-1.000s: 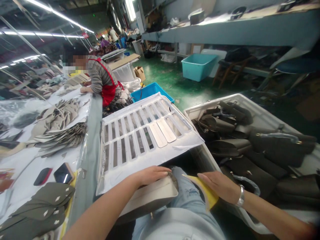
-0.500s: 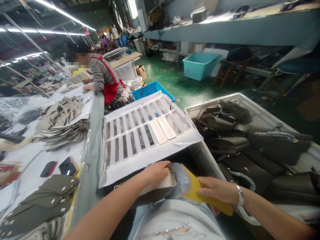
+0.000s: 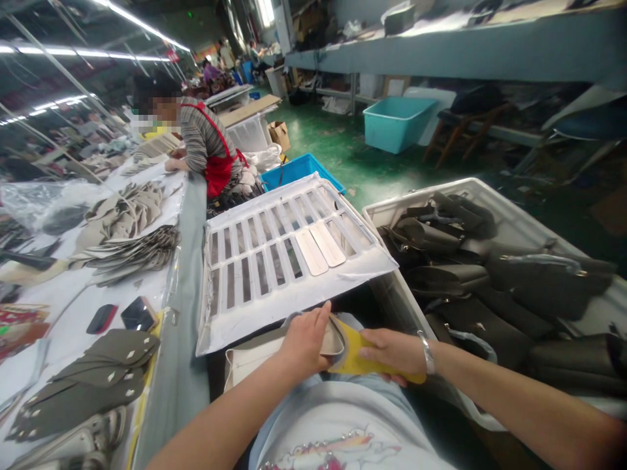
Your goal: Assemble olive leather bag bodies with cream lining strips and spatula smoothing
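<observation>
Across my lap lies a handbag body (image 3: 252, 356) with a cream inside, partly covered by my left arm. My left hand (image 3: 306, 339) grips it near its rounded right end, fingers closed over the edge. A stiff yellow sheet (image 3: 350, 343) is pinched in my right hand (image 3: 392, 352), the thumb on top. Its left end meets the rounded end of the bag body; whether it is inside or behind the edge I cannot tell. Just beyond my hands, a white slotted rack (image 3: 255, 307) carries two pale flat strips (image 3: 318, 251).
A white bin (image 3: 416, 320) of dark grey handbags (image 3: 514, 326) stands at my right. The table (image 3: 189, 261) on my left bears grey cut panels (image 3: 98, 365), a phone (image 3: 138, 314) and stacked pieces. A co-worker (image 3: 206, 143) in a red apron leans over it. Beyond sits a blue bin (image 3: 304, 171).
My right hand has moved left with the yellow sheet, bringing its end against the bag body. My left hand has turned, its fingers now over the bag's rounded end. The view has shifted slightly.
</observation>
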